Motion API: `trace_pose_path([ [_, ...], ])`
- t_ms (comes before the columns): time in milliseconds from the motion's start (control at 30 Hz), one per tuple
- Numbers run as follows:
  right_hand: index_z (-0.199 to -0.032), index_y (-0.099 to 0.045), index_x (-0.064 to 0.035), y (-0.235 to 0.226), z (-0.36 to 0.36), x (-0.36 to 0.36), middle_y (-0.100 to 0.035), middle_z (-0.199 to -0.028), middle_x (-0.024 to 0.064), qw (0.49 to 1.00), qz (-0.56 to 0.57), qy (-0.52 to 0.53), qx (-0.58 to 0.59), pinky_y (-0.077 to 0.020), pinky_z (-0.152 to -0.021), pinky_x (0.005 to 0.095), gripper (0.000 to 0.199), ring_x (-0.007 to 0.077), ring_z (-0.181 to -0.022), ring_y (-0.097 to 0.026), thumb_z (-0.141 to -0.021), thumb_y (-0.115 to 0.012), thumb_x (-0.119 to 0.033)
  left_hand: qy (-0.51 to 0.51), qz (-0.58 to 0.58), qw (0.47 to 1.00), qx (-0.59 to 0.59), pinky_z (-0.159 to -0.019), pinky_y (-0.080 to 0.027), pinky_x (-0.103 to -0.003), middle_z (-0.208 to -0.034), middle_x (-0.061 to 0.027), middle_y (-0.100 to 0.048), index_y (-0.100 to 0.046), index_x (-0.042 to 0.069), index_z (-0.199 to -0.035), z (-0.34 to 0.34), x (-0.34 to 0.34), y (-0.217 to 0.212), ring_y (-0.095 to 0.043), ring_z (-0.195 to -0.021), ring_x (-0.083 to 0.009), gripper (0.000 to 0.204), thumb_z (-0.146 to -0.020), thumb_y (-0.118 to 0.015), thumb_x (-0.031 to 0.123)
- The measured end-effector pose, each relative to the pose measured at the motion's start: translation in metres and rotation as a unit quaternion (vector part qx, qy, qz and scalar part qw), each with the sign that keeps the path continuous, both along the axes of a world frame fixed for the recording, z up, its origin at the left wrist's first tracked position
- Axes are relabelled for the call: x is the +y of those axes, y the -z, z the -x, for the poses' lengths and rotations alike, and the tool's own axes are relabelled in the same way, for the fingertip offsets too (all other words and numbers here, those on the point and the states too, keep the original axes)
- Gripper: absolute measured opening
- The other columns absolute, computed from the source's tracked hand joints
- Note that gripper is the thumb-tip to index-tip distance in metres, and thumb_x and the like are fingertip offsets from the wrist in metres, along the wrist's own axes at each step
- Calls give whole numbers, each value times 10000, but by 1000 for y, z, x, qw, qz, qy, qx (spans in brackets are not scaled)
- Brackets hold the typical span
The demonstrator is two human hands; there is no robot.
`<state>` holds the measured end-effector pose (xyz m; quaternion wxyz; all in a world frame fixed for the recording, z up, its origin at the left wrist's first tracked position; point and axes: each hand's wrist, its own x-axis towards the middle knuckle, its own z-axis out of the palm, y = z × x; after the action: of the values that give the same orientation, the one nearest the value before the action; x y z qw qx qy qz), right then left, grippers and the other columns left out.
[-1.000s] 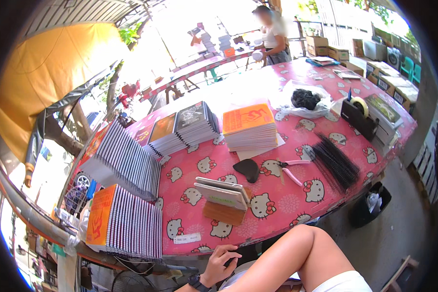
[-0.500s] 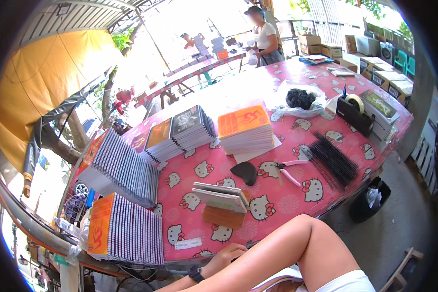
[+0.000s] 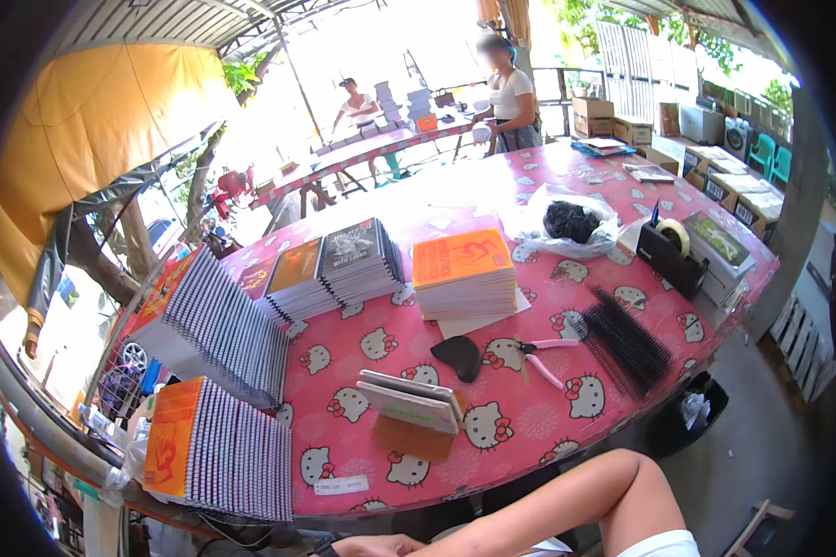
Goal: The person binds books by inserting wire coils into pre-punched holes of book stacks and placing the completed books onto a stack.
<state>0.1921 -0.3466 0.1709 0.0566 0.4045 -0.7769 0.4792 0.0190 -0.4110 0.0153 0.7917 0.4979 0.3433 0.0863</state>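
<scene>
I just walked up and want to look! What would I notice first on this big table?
Probably the bright pink cartoon-cat tablecloth covering the whole table. On it, an orange-covered stack of booklets sits in the middle, with long fanned rows of spiral-bound notebooks along the left edge. A bundle of black plastic binding combs lies to the right, beside pink-handled pliers.

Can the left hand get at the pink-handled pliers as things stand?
Probably not directly: the left hand sits low under the table edge, and the pliers lie well onto the tabletop. Above the table, nothing blocks them.
</scene>
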Motion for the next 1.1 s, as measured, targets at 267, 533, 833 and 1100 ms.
trace_pose_path([
  [267,-1016,-600,35,-33,-20,15,-623,-951,212,975,206,-54,-66,-471,-746,422,285,316,-884,-607,-838,-599,-188,90,-324,868,366,-587,-441,-301,-691,-59,-631,-621,-9,-815,-16,36,-58,-581,-651,-143,179,-791,-618,168],
  [533,-942,-642,-30,40,-35,288,-649,-909,87,633,-111,764,61,-500,-667,317,158,212,-815,-618,-799,-641,-97,-174,-574,749,280,-617,-489,-361,-760,-90,-604,-625,72,-843,5,55,-70,-596,-730,-278,193,-793,-670,252],
  [833,-983,-597,-53,99,-17,345,-604,-942,77,521,-396,750,93,-457,-813,377,267,258,-912,-570,-717,-602,-80,-448,-494,737,110,-735,-513,-311,-1042,-91,-600,-606,61,-1026,-14,68,-54,-613,-875,-209,284,-771,-710,129],
  [1100,-1092,-583,-94,30,-37,164,-599,-957,17,709,-351,563,241,-477,-725,318,368,153,-785,-557,-730,-590,-160,-529,-59,774,-342,-869,-479,-380,-1293,-183,-466,-302,-14,-1346,15,101,-78,-536,-1102,-244,711,-924,-313,558],
])
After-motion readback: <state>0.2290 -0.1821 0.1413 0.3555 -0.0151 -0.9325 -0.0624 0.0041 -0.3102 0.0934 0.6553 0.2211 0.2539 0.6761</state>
